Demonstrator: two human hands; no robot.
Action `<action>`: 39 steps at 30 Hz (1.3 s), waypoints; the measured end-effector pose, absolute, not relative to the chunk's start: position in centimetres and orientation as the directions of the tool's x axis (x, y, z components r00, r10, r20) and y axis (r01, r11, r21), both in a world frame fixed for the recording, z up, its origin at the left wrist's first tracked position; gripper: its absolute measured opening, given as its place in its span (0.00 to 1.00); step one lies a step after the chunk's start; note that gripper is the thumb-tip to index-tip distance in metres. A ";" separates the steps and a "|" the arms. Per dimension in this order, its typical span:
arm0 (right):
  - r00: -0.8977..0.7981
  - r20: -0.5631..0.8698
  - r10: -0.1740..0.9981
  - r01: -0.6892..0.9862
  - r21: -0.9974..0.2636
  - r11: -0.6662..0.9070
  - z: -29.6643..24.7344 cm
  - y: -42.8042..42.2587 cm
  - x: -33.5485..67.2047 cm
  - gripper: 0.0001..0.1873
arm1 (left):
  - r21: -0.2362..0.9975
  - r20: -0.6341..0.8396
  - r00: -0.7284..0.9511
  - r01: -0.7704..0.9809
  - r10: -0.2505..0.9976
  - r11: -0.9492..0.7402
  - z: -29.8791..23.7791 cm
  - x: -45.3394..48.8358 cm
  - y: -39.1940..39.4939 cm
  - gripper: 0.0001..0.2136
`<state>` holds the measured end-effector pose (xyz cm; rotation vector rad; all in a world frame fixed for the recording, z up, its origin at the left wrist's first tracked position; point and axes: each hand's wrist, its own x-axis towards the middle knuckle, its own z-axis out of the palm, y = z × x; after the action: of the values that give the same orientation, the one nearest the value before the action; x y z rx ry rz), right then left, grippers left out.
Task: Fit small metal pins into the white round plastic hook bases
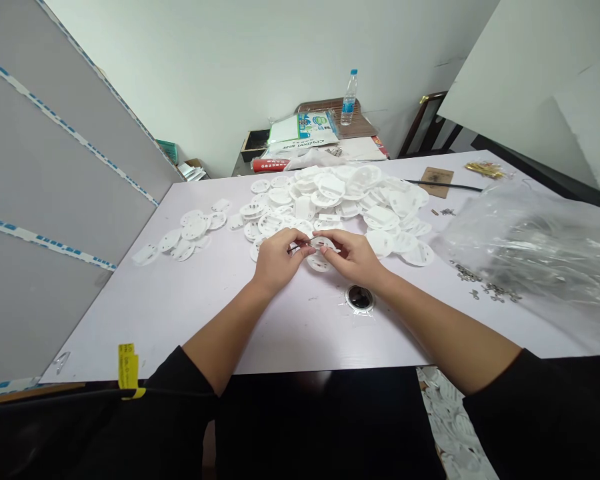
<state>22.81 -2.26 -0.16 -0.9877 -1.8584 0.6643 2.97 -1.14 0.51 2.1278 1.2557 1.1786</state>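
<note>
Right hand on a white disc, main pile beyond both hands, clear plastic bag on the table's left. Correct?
Wrong side: the head view shows the clear plastic bag on the right of the table. Rest holds: right hand on a white disc, main pile beyond.

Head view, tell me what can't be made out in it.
In the head view:
White disc: partly covered by the right hand.
Dark thin piece: partly hidden by the left hand.
Plastic bag: contents obscured by crinkled plastic; right side cut off by the edge.
</note>
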 end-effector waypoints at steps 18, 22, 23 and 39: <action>-0.259 0.381 0.887 0.327 -0.830 0.452 0.0 -2.2 22.9 0.19 | 0.758 0.419 0.270 0.421 0.867 -0.497 1.3 2.6 -1.1 0.07; -0.264 0.387 0.884 0.323 -0.828 0.459 0.0 -2.2 22.8 0.19 | 0.767 0.403 0.272 0.421 0.874 -0.484 1.4 2.6 -1.1 0.07; -0.265 0.389 0.882 0.322 -0.827 0.461 0.0 -2.2 22.8 0.19 | 0.767 0.402 0.275 0.419 0.874 -0.485 1.4 2.5 -1.1 0.07; -0.276 0.404 0.872 0.306 -0.823 0.478 -0.3 -2.2 22.8 0.19 | 0.847 0.303 0.261 0.367 0.916 -0.385 0.9 2.4 -0.7 0.11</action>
<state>22.81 -2.17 -0.27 -0.9940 -1.8155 0.7813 2.44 -0.71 0.88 1.8857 1.1618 1.0835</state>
